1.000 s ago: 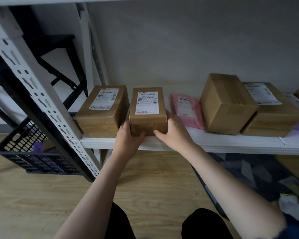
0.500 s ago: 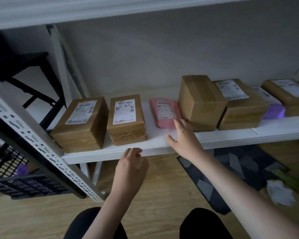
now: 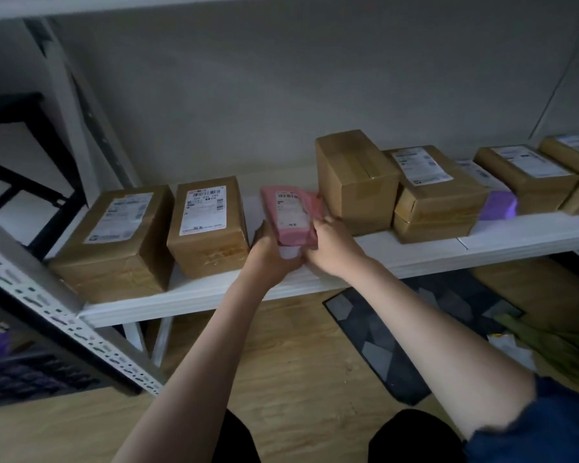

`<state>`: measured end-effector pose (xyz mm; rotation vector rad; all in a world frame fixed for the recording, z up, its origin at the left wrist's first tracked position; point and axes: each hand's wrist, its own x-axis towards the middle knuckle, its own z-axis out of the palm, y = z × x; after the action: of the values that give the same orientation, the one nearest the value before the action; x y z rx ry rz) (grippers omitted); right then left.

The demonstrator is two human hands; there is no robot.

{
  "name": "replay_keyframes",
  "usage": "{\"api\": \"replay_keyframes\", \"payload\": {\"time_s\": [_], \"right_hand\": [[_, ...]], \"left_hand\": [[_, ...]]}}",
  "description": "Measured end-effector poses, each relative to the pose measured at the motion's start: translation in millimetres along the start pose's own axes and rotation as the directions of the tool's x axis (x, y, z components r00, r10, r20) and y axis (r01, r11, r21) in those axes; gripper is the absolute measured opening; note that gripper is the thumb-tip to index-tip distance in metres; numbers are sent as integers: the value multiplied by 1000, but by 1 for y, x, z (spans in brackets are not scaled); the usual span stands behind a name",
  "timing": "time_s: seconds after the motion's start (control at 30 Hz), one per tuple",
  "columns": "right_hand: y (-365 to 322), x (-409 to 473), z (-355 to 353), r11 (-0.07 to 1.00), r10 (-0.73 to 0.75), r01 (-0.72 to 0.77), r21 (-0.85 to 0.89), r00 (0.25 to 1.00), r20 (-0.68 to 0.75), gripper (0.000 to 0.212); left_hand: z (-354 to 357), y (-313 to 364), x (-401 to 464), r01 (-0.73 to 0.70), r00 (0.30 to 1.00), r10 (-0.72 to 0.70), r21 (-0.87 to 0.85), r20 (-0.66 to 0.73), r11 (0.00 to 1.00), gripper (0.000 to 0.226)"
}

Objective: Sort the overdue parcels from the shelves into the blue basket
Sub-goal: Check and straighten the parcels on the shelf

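Note:
A pink parcel bag [image 3: 291, 213] with a white label is tilted up off the white shelf [image 3: 415, 253]. My left hand [image 3: 271, 250] grips its near left corner and my right hand [image 3: 331, 247] grips its near right edge. Left of it stand two brown boxes with labels, one in the middle [image 3: 206, 225] and one at the far left [image 3: 117, 238]. To the right stand a plain brown box [image 3: 355, 180], a labelled stack [image 3: 438, 195], a purple parcel [image 3: 500, 202] and more boxes [image 3: 528, 177]. The blue basket [image 3: 24, 372] sits on the floor at far left, behind the shelf post.
A perforated grey shelf post [image 3: 64, 319] slants across the lower left in front of the basket. A dark patterned mat [image 3: 398, 332] lies on the wooden floor under the shelf. Green and white stuff [image 3: 549, 342] lies at the right. A black stand [image 3: 24, 168] is at the back left.
My hands let go of the middle brown box, which stays on the shelf. Both hands moved right and took hold of the pink parcel bag, lifting its near end.

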<state>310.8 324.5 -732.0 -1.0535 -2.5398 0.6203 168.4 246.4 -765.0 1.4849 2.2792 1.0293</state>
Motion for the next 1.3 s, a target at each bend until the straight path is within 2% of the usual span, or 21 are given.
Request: {"api": "replay_keyframes", "payload": {"time_s": [0.03, 0.1, 0.37, 0.5, 0.63, 0.73, 0.8, 0.87, 1.0, 1.13, 1.2, 1.3], "right_hand": [[-2, 2, 0, 1000, -4, 4, -7, 1000, -2, 36], [-4, 4, 3, 1000, -6, 6, -14, 1000, -12, 25], [2, -23, 13, 997, -67, 66, -29, 998, -15, 18], [9, -57, 10, 995, -100, 100, 4, 994, 39, 33], [9, -65, 6, 991, -133, 133, -15, 990, 46, 65], [6, -49, 4, 986, -124, 128, -106, 991, 50, 91], [4, -37, 6, 974, -105, 117, -195, 992, 75, 94], [2, -31, 12, 969, -74, 94, -227, 993, 92, 83], [3, -37, 28, 983, -75, 71, -170, 997, -21, 63], [8, -53, 41, 994, -104, 95, -59, 980, -168, 66], [7, -61, 42, 990, -136, 140, -10, 944, -300, 67], [3, -71, 31, 975, -207, 223, -28, 843, -497, 73]], "left_hand": [[-2, -2, 4, -5, 1000, 5, -4, 16, 1000, 83], [-5, -7, 8, -18, 999, 18, 6, 43, 1000, 75], [-15, -9, -43, -91, 995, 87, 71, 55, 993, 63], [-27, -14, -86, -100, 994, 97, 62, 45, 993, 49], [-36, -12, -98, -73, 997, 73, 13, 4, 997, 65], [-33, -5, -83, -72, 997, 72, 27, 13, 997, 73], [-27, -3, -74, -58, 998, 57, 48, 21, 997, 73], [-21, -4, -69, -59, 998, 59, 83, 2, 995, 71], [-10, -7, -72, -71, 996, 76, 85, -54, 994, 66], [-4, -4, -84, -113, 988, 114, 23, -103, 993, 70], [-4, 2, -88, -149, 981, 146, -9, -131, 989, 78], [-12, 14, -92, -258, 945, 256, 14, -203, 966, 78]]}}
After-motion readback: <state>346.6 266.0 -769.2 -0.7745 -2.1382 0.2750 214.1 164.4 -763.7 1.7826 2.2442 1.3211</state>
